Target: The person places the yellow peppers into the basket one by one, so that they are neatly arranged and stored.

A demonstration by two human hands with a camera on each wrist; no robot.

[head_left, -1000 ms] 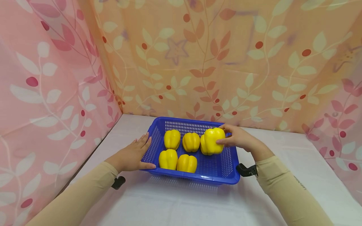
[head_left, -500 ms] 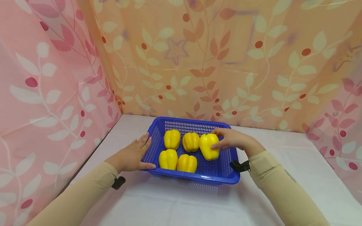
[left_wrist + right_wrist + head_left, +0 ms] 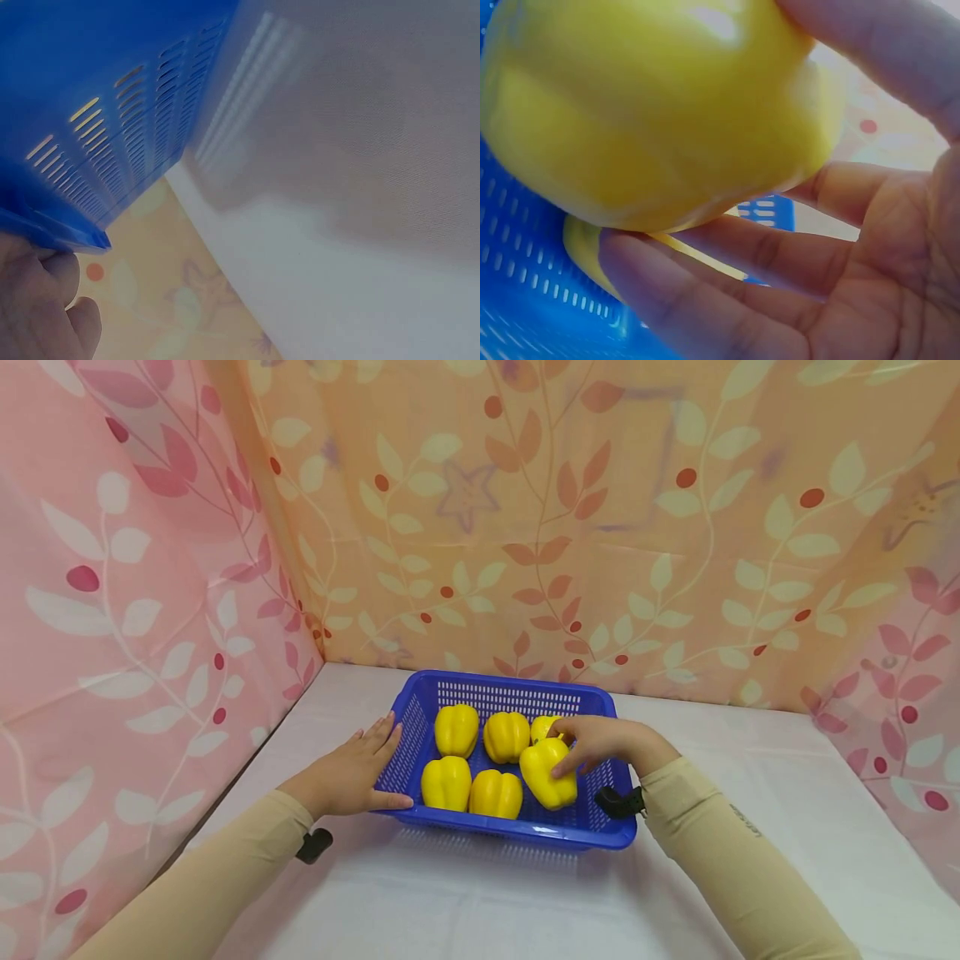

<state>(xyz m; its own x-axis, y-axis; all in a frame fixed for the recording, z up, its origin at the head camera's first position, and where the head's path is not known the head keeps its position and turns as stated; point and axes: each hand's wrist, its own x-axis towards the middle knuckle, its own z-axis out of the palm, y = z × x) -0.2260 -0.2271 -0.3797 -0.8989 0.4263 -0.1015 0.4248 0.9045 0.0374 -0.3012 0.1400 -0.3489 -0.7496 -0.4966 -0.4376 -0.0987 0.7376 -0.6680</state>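
Note:
A yellow bell pepper [image 3: 547, 774] is gripped between the thumb and fingers of my right hand [image 3: 603, 743], over the front right part of a blue plastic basket [image 3: 525, 832]. In the right wrist view that bell pepper [image 3: 652, 112] fills the upper left, with the fingers curled under it. Behind it in the basket, another yellow pepper [image 3: 543, 727] is partly hidden by the hand. Several more yellow peppers [image 3: 457, 730] sit in two rows at the left and middle. My left hand [image 3: 352, 772] rests on the basket's left rim with fingers straight and spread.
The basket stands on a white-covered table [image 3: 480, 902]. A floral orange curtain [image 3: 465, 568] hangs behind, and pink floral cloth [image 3: 142, 610] covers the left side. A black strap [image 3: 618, 802] is on the right wrist.
My right hand has moved left and toward the front with its bell pepper, lowering it into the basket's front right area. The pepper behind now shows. The left hand has stayed put.

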